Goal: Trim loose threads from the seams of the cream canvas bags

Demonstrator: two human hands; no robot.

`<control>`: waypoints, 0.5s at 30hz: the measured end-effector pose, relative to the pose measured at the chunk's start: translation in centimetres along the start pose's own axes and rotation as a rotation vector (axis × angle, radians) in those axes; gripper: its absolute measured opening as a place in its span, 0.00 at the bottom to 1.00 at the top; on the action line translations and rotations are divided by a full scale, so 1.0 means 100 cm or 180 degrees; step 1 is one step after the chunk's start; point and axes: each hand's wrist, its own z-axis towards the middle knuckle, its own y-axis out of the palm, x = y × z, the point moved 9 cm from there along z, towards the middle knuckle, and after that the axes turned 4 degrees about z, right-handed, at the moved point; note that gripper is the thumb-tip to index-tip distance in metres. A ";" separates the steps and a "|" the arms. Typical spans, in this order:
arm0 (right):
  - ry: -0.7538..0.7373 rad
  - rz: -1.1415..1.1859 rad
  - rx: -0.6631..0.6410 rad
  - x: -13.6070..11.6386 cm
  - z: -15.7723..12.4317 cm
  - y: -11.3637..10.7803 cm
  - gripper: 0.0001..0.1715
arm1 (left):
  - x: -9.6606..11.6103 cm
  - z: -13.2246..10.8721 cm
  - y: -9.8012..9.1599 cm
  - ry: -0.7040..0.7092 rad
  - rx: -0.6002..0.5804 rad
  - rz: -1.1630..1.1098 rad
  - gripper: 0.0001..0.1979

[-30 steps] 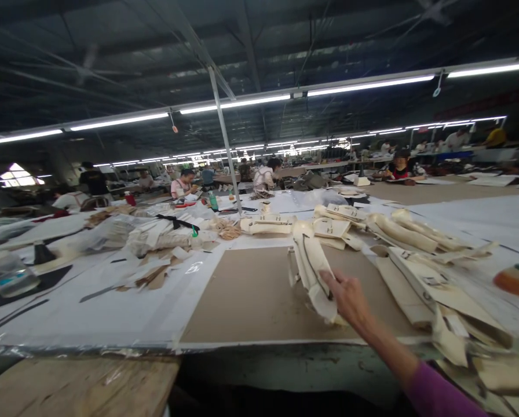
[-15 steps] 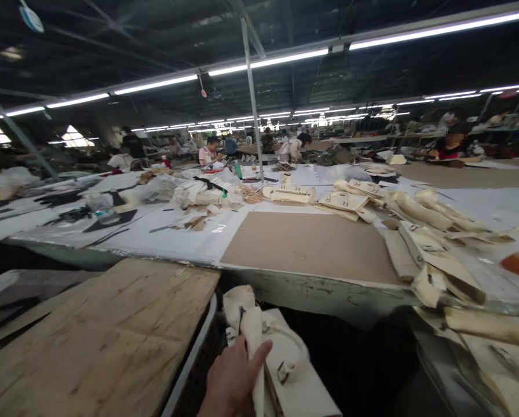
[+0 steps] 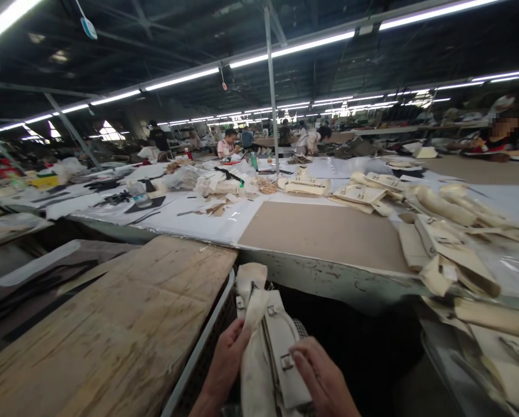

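1. Two hands grip one cream strapped piece (image 3: 259, 324), held low between the wooden board (image 3: 112, 324) and the worktable edge (image 3: 329, 279). The left hand (image 3: 225, 360) is closed round its left fold, and the right hand (image 3: 322, 379) pinches the strap by the metal buckle (image 3: 287, 362)
2. It hangs limp above a dark gap, so a slackened pinch could let it slide down out of reach
3. The metal buckle could scuff the pale surface if the folds rub together
4. Further out, cream pieces (image 3: 450, 255) overhang the table's right side, where a passing elbow could tip them off
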 end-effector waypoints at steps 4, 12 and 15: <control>0.0185 -0.0174 0.0824 0.014 0.028 -0.047 0.27 | 0.064 -0.017 0.001 0.0459 -0.0409 0.0128 0.21; -0.0014 -0.0185 0.0192 -0.016 0.013 -0.027 0.12 | 0.107 -0.055 0.005 0.1167 -0.0560 0.0995 0.17; -0.0375 -0.0484 0.0103 -0.030 -0.012 -0.019 0.13 | 0.085 -0.056 0.010 0.1275 -0.0404 0.1377 0.15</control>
